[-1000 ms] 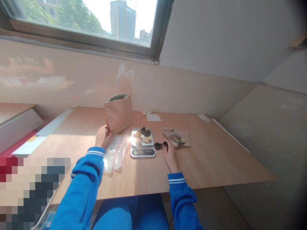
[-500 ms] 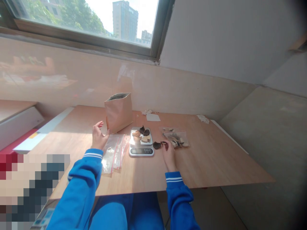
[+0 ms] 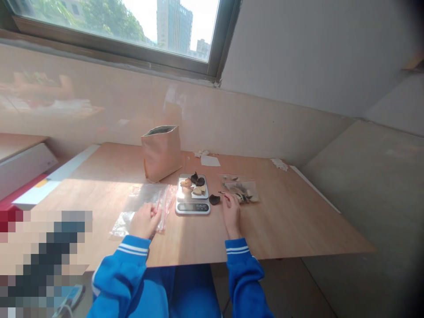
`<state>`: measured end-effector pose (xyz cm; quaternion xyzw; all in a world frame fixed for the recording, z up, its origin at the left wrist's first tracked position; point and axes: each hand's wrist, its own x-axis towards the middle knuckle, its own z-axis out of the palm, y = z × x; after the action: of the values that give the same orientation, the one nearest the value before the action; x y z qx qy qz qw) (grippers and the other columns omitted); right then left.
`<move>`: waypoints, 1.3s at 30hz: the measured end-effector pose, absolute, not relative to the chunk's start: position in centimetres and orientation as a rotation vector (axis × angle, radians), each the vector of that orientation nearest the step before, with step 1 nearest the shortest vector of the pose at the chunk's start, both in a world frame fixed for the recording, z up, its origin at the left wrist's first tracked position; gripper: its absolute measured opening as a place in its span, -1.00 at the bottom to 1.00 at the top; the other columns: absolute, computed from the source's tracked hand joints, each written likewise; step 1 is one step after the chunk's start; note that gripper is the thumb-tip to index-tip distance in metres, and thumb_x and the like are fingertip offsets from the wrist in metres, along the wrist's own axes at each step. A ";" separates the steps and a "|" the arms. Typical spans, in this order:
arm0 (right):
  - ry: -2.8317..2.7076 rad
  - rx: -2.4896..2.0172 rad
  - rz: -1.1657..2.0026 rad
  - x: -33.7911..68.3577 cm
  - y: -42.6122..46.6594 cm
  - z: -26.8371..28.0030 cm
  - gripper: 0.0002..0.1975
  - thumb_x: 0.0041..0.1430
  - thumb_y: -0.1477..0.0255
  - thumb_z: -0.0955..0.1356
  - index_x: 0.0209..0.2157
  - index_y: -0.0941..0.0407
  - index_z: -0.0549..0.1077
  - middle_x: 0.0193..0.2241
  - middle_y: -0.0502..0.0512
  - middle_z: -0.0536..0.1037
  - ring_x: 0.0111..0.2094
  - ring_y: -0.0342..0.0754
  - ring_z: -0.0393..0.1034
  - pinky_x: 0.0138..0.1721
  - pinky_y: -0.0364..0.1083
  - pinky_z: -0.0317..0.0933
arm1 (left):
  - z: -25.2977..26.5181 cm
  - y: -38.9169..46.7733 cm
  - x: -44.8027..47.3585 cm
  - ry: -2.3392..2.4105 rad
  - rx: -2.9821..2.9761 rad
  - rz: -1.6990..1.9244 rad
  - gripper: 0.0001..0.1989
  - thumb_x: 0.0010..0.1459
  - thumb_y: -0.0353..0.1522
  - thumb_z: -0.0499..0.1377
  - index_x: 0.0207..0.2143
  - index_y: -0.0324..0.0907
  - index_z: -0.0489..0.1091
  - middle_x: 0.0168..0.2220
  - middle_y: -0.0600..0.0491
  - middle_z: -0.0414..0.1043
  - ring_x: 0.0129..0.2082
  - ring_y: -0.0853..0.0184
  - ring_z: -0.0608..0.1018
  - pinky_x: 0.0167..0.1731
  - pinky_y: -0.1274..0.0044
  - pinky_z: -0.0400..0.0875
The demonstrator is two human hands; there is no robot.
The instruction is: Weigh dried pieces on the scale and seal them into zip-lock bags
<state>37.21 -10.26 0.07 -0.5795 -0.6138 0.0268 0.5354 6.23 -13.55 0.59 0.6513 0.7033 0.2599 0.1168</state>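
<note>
A wooden table (image 3: 291,229) is seen set against a pale wall beneath a window (image 3: 132,26), with a brown paper bag (image 3: 161,152) standing upright at the back, a small scale (image 3: 192,196) loaded with dark and tan pieces in the middle, and a filled clear bag (image 3: 240,191) to its right. The stack of empty zip bags (image 3: 142,207) left of the scale is pressed under the left hand (image 3: 144,221), fingers curled onto the top one; a single bag would best be peeled off by its sealed edge. A small reddish piece (image 3: 225,196) appears pinched in the fingertips of the right hand (image 3: 231,214), just beside a dark piece (image 3: 214,199) lying on the table, though the grip is too small to be judged surely
</note>
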 end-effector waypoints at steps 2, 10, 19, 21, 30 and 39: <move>-1.563 -1.308 0.097 36.2 -10.8 0.3 -0.76 0.28 0.38 0.22 -0.18 0.11 0.49 -0.21 0.19 0.54 -0.15 0.01 0.41 -0.07 0.04 0.30 | 0.5 -13.5 6.4 2.103 1.899 0.776 -0.76 0.14 -0.19 0.00 -0.52 -0.09 0.14 -0.50 0.05 0.32 -0.46 0.27 0.42 -0.45 0.47 0.20; -1.771 -1.216 0.080 32.9 -11.0 1.1 -0.81 0.28 0.39 0.26 -0.24 0.05 0.51 -0.29 0.11 0.57 -0.21 0.02 0.41 -0.13 0.02 0.32 | 0.7 -13.4 6.3 2.068 1.953 0.772 -0.74 0.16 -0.22 -0.01 -0.55 -0.09 0.06 -0.53 0.06 0.28 -0.49 0.28 0.38 -0.45 0.47 0.17; -1.780 -1.253 0.059 32.8 -10.5 1.4 -0.76 0.28 0.44 0.23 -0.16 0.04 0.51 -0.20 0.14 0.53 -0.14 0.02 0.37 -0.07 0.03 0.26 | -0.3 -13.2 6.0 2.047 1.986 0.808 -0.73 0.16 -0.21 -0.04 -0.56 -0.08 0.05 -0.54 0.06 0.27 -0.48 0.25 0.39 -0.44 0.45 0.17; -1.681 -1.292 0.066 33.7 -10.9 1.0 -0.73 0.30 0.44 0.19 -0.15 0.07 0.49 -0.21 0.16 0.51 -0.14 0.02 0.36 -0.07 0.04 0.26 | -0.6 -13.2 5.8 2.032 1.989 0.827 -0.73 0.16 -0.20 -0.04 -0.56 -0.07 0.05 -0.54 0.06 0.27 -0.47 0.24 0.40 -0.44 0.44 0.19; -1.554 -1.484 0.015 35.5 -10.7 -1.8 -0.71 0.24 0.43 0.18 -0.07 0.10 0.41 -0.13 0.22 0.41 -0.05 0.09 0.28 0.01 0.14 0.18 | -1.0 -13.1 6.1 2.035 1.925 0.944 -0.77 0.14 -0.22 -0.03 -0.53 -0.05 0.04 -0.51 0.04 0.27 -0.42 0.18 0.43 -0.36 0.39 0.28; -1.568 -1.540 0.027 35.5 -10.7 -2.2 -0.73 0.23 0.46 0.18 -0.11 0.10 0.41 -0.17 0.21 0.40 -0.08 0.10 0.25 0.01 0.16 0.15 | -0.9 -13.0 6.4 2.283 2.072 0.742 -0.77 0.13 -0.32 -0.05 -0.54 -0.05 -0.07 -0.46 -0.04 0.24 -0.36 0.11 0.40 -0.28 0.33 0.30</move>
<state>35.51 -10.69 -2.23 -0.6240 -0.6354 0.0108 0.4548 6.42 -12.96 -0.88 0.6534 0.7198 0.2339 -0.0148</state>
